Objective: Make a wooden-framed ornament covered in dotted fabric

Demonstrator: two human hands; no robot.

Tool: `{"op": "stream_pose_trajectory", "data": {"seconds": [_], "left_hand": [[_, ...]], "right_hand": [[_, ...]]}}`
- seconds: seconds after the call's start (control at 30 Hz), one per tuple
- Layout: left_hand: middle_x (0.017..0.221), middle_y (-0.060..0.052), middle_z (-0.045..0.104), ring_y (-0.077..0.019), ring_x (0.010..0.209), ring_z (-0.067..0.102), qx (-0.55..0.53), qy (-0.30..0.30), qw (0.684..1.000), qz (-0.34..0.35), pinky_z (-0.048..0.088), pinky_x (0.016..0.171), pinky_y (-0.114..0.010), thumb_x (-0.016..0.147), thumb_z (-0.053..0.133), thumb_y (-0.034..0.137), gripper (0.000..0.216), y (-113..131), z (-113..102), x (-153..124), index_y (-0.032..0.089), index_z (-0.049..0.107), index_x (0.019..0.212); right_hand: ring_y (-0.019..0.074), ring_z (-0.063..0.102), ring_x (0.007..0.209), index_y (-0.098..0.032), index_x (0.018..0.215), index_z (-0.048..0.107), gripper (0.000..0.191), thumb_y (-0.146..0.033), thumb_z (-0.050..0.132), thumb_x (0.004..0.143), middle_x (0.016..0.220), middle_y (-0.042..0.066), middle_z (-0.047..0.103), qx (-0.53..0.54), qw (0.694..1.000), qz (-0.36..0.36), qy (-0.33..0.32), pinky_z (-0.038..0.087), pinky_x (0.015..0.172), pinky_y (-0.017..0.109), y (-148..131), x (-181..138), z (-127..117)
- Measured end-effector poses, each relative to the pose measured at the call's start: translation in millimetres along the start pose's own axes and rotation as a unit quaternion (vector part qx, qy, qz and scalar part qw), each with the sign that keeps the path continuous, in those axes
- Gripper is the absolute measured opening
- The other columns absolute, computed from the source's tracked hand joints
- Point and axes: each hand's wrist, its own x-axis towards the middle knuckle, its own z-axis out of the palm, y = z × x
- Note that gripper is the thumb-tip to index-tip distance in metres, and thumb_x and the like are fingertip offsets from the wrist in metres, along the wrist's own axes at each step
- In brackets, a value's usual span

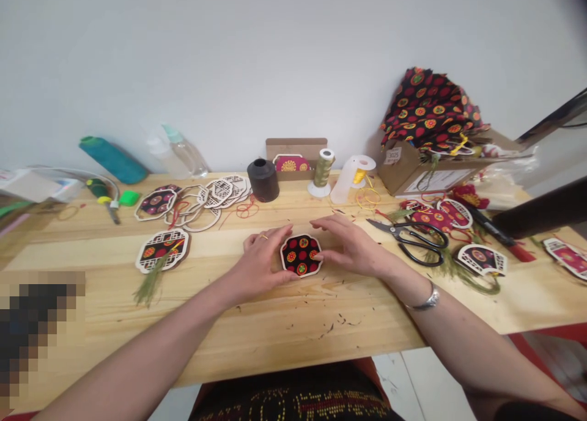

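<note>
On the wooden table, straight before me, lies a wooden-framed ornament point(301, 255) with black fabric patterned in red and orange flowers. My left hand point(263, 259) is at its left side, fingers apart, the thumb at its lower edge. From the other side my right hand point(351, 247) reaches over, its fingers spread and the thumb at the right edge of the piece. Dark fabric scraps point(337, 326) are scattered nearer to me. Black-handled scissors point(415, 237) rest just right of my right hand. A finished-looking ornament with a green tassel point(164, 250) lies to the left.
Against the wall stand a black thread cone point(263, 179), a green thread spool point(323, 172) and a white bottle point(343, 181). Lattice wooden frames point(224, 192) are piled at back left. A cardboard box point(413, 170) with patterned cloth point(428, 112) stands at back right, near a black post point(541, 207).
</note>
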Motion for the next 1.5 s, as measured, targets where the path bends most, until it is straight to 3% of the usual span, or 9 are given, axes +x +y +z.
{"op": "stream_pose_trajectory", "data": {"seconds": [0.27,0.9,1.3,1.5], "left_hand": [[0.145,-0.018,0.050,-0.0382,0.133,0.043,0.024,-0.007,1.000,-0.007,0.018,0.110,-0.059,0.065,0.079,0.045,0.101,8.1,2.8,-1.6,0.022,0.027,0.148],[0.135,-0.017,0.057,-0.0375,0.122,0.051,0.033,0.024,0.999,-0.010,0.025,0.103,-0.058,0.069,0.072,0.039,0.099,9.0,6.7,3.2,0.023,0.016,0.150],[0.130,-0.017,0.059,-0.0382,0.123,0.051,0.040,0.051,0.998,0.000,0.031,0.099,-0.056,0.069,0.071,0.049,0.096,10.6,-7.2,55.0,0.020,0.023,0.147],[0.130,-0.017,0.060,-0.0391,0.124,0.051,0.050,0.044,0.998,-0.009,0.032,0.099,-0.057,0.070,0.069,0.049,0.091,3.3,-4.7,60.1,0.021,0.025,0.145]], "right_hand": [[0.0227,0.066,0.087,-0.014,0.113,0.064,0.032,-0.035,0.065,0.090,0.096,0.013,0.071,-0.033,0.998,0.002,0.060,0.055,0.077,0.039,3.1,2.3,-1.4],[0.0202,0.066,0.079,-0.016,0.110,0.064,0.025,-0.031,0.063,0.090,0.089,0.011,0.072,-0.032,0.993,-0.025,0.113,0.055,0.070,0.035,4.2,1.6,-7.1],[0.0193,0.066,0.079,-0.018,0.111,0.065,0.023,-0.030,0.061,0.092,0.088,0.008,0.072,-0.035,0.985,-0.019,0.166,0.054,0.071,0.034,8.8,0.9,-9.5],[0.0202,0.067,0.078,-0.018,0.108,0.065,0.019,-0.026,0.057,0.093,0.086,0.009,0.072,-0.064,0.981,0.022,0.183,0.055,0.072,0.035,14.5,1.2,-9.1]]}}
